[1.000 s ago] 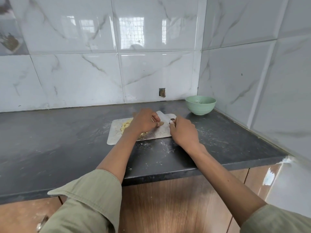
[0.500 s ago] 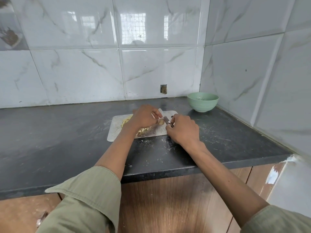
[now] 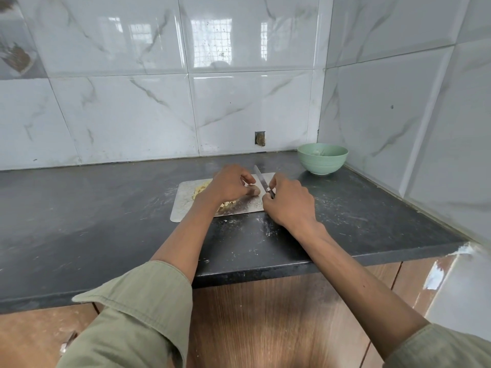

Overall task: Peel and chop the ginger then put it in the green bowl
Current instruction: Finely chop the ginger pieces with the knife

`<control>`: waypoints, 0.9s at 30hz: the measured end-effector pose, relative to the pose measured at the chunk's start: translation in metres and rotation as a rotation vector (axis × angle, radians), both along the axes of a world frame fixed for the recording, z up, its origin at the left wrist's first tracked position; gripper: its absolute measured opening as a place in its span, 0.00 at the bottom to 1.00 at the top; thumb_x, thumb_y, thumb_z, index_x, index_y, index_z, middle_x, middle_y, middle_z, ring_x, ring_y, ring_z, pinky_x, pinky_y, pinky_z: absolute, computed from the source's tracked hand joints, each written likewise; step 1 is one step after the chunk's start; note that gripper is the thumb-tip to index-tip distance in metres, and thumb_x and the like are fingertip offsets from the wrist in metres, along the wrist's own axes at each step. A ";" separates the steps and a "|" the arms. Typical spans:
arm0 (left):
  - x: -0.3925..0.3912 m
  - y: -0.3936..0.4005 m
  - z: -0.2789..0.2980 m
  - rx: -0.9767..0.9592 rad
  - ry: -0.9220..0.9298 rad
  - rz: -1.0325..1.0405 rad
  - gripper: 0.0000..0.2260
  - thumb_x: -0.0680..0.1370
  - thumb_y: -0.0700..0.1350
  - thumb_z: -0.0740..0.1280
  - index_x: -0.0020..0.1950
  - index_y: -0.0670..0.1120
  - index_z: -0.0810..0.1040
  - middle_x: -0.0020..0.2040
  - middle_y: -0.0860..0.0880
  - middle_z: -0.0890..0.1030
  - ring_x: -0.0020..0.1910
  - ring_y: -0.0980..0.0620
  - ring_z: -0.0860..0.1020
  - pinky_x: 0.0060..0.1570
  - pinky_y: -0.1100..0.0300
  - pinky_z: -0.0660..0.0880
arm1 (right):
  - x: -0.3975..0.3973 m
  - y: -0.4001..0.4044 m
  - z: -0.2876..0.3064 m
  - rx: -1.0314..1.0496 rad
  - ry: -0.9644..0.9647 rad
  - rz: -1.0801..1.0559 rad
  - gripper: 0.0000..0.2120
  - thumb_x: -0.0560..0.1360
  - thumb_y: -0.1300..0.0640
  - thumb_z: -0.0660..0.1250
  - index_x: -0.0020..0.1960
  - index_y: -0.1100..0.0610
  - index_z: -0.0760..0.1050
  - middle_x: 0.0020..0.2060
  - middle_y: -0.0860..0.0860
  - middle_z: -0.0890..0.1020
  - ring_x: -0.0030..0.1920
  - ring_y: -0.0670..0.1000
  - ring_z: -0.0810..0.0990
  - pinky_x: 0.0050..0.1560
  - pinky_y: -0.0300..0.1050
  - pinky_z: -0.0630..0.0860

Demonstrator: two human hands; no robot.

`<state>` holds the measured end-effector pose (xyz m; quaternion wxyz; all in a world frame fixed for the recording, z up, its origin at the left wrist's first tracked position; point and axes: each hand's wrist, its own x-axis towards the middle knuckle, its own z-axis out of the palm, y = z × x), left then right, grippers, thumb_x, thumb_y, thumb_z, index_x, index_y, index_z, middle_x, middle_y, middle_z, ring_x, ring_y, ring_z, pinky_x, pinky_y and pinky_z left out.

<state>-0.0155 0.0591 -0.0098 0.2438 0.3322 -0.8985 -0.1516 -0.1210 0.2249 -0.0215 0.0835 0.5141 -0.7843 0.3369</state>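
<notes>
Our left hand curls over the ginger piece, pinning it to the cutting board. Right hand grips the knife, blade just right of the ginger. Chopped ginger bits lie under our left wrist. Green bowl sits beyond our right hand on the dark tabletop.

Ginger, knife, chopping board and green bowl on dark stone counter.
Brown unpeeled ginger knob lies on a scuffed silver metal chopping board; pale yellow chopped ginger pieces heaped at board's left; slim steel knife angled blade-up beside the knob; round pale-green ribbed bowl upright, well apart at right corner.
</notes>
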 end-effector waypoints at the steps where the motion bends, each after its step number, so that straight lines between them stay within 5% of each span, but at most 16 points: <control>1: 0.000 0.000 0.000 -0.004 0.005 0.006 0.15 0.69 0.57 0.81 0.51 0.52 0.88 0.40 0.63 0.81 0.46 0.57 0.83 0.57 0.50 0.80 | 0.000 0.000 0.000 -0.005 0.002 0.007 0.10 0.76 0.52 0.65 0.56 0.53 0.73 0.43 0.49 0.74 0.43 0.57 0.73 0.43 0.49 0.68; 14: 0.001 0.001 0.000 0.066 0.077 0.005 0.08 0.64 0.55 0.84 0.38 0.60 0.87 0.35 0.61 0.85 0.41 0.57 0.85 0.52 0.48 0.82 | -0.002 -0.005 -0.005 -0.013 0.035 0.039 0.15 0.76 0.51 0.65 0.62 0.47 0.76 0.50 0.52 0.83 0.53 0.60 0.79 0.45 0.49 0.68; 22: 0.001 0.006 0.001 0.051 0.075 0.022 0.11 0.66 0.51 0.85 0.45 0.52 0.89 0.30 0.63 0.81 0.37 0.57 0.83 0.51 0.51 0.82 | -0.003 -0.011 -0.009 0.022 0.039 0.084 0.11 0.77 0.54 0.66 0.59 0.49 0.79 0.54 0.56 0.82 0.57 0.61 0.78 0.49 0.50 0.71; 27: 0.001 0.003 -0.001 0.018 0.055 0.026 0.11 0.64 0.55 0.85 0.43 0.57 0.89 0.29 0.67 0.80 0.41 0.58 0.82 0.53 0.48 0.81 | -0.018 -0.020 -0.002 0.089 -0.028 0.144 0.07 0.76 0.54 0.67 0.54 0.49 0.79 0.45 0.52 0.81 0.46 0.58 0.79 0.45 0.46 0.71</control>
